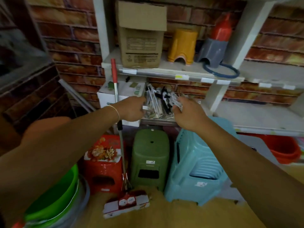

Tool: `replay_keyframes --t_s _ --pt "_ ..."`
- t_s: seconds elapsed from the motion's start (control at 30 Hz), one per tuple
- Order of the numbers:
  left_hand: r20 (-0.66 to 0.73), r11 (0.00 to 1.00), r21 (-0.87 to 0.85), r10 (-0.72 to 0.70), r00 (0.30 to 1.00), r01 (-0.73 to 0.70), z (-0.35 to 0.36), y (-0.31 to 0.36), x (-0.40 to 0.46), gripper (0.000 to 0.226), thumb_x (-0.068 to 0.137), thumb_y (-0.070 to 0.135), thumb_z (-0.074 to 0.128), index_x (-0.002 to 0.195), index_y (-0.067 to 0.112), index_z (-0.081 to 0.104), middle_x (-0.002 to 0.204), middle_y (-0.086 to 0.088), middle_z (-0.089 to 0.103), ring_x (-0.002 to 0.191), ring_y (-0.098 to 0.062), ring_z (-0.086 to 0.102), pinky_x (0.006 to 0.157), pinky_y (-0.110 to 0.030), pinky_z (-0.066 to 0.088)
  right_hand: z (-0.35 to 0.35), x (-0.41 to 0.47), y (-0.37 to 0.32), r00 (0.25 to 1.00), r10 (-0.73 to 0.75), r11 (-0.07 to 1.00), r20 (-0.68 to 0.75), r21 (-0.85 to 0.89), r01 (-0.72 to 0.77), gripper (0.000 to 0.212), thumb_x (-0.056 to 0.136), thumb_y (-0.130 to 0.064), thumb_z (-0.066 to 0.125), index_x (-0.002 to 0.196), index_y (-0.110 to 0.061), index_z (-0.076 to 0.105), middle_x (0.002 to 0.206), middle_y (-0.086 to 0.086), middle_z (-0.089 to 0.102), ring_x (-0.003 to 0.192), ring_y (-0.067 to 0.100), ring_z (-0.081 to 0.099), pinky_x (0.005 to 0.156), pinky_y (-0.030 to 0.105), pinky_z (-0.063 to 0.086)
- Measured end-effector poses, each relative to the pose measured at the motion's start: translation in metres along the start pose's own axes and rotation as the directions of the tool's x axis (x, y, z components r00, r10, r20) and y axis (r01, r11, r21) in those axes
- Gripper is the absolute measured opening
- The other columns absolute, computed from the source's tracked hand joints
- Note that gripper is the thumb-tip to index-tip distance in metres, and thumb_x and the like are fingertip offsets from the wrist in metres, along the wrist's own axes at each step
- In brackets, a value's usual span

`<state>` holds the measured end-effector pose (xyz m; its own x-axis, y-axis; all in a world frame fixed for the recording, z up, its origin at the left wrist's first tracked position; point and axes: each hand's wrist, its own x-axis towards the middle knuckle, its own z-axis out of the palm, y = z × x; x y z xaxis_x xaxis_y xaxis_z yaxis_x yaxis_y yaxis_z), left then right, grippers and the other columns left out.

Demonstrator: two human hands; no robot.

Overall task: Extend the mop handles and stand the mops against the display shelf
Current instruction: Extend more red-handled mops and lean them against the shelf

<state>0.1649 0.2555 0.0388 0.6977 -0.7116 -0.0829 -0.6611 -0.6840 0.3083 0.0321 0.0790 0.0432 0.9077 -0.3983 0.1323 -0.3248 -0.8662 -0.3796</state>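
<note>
Left hand (131, 109) reaches forward to the middle shelf level, fingers curled inward at the left edge of a bundle of packaged items (160, 102). A small white tag shows at its fingertips; whether it is pinched cannot be told. A thin bangle (116, 111) sits at the left wrist. Right hand (187, 112) reaches to the right edge of the same bundle, fingers curled over a clear-wrapped packet there and apparently gripping it. Neither hand touches the mop.

Mop (120, 145): one unit in view, standing upright against the display shelf (181, 74). The red grip at the handle top lies against the front edge of the upper board. The metal shaft runs down behind the left wrist, passing between the red stool (105, 167) and the green stool (150, 157). The mop head, in red and white packaging, rests on the floor at the foot of the stools.

Upper board holds a cardboard box (141, 35), a yellow stool (182, 46), a grey stool (212, 50) with a red item on top of it, and a blue ring (220, 71). A white box (121, 92) stands behind the shaft, left of the bundle. A stack of light blue stools (197, 167) stands right of the green one. Green basin (57, 195) at lower left; red basin (284, 148) under the right-hand shelf.
</note>
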Motion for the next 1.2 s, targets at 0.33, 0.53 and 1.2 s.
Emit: replay_keyframes --t_s 0.33,0.53,1.2 --pt "-0.057 0.971 -0.091 -0.227 0.972 0.221 0.016 -0.102 0.042 0.059 0.099 0.029 0.05 0.15 0.007 0.029 0.15 -0.017 0.039 0.136 -0.033 0.04 0.109 -0.036 0.035 0.066 0.092 -0.035 0.976 -0.162 0.986 0.147 0.064 0.154 0.046 0.103 -0.036 0.044 0.144 -0.014 0.044 0.137 0.016 0.051 0.119 0.034 0.054 0.092 0.036 0.044" --pt "-0.006 0.951 -0.151 -0.275 0.961 0.271 0.023 -0.166 0.092 0.049 0.099 0.022 0.05 0.143 0.002 0.037 0.144 -0.02 0.044 0.131 -0.034 0.043 0.106 -0.034 0.036 0.111 0.165 -0.069 0.961 -0.193 0.981 0.197 0.046 0.188 0.047 0.102 -0.035 0.046 0.144 -0.014 0.046 0.139 0.014 0.052 0.121 0.031 0.054 0.095 0.033 0.045" --pt "0.111 0.897 -0.198 -0.38 0.918 0.395 0.071 -0.292 0.187 0.056 0.099 0.028 0.047 0.148 0.005 0.031 0.142 -0.017 0.044 0.122 -0.035 0.051 0.098 -0.037 0.044 0.268 0.392 -0.161 0.875 -0.206 0.976 0.439 0.025 0.217 0.056 0.102 -0.049 0.037 0.155 -0.04 0.022 0.152 0.019 0.033 0.138 0.041 0.031 0.114 0.046 0.033"
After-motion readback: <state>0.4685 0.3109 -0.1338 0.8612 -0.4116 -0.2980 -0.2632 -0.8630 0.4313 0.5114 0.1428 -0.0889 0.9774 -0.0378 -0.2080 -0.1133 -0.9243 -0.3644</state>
